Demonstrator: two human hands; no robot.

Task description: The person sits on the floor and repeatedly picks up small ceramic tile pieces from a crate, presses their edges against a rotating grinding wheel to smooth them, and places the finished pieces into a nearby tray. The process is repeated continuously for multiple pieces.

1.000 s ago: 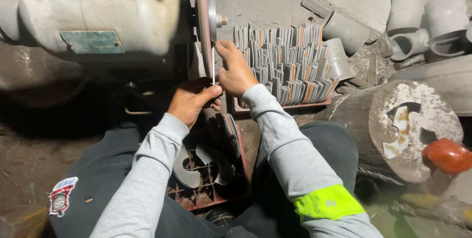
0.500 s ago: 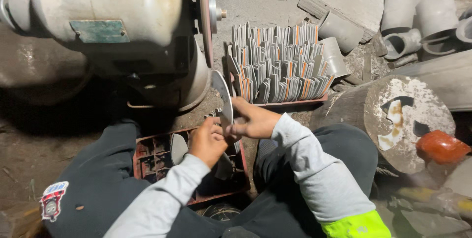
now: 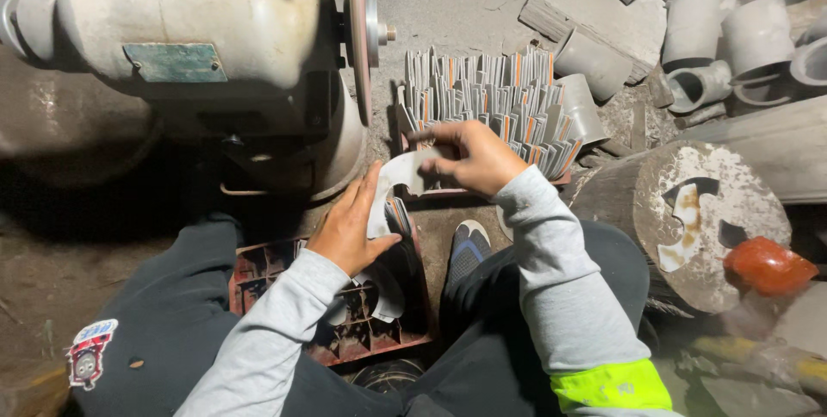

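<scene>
Beside grinder wheel (image 3: 357,34): curved metal blank (image 3: 398,177) gripped by left hand (image 3: 349,227) and right hand (image 3: 469,157). Behind, crate (image 3: 491,102) packed with upright pieces; near crate (image 3: 336,314) seemingly holding few.

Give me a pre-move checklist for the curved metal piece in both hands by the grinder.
1. Left hand on the curved metal piece: ok, palm against its lower end.
2. Right hand gripping its upper end: ok.
3. Piece apart from the grinding wheel: ok, a gap shows.
4. Wheel spinning or stopped: cannot tell.
5. Tray of upright blanks within reach: ok, just behind the right hand.
6. Red crate under the hands: ok, between the knees.
</scene>
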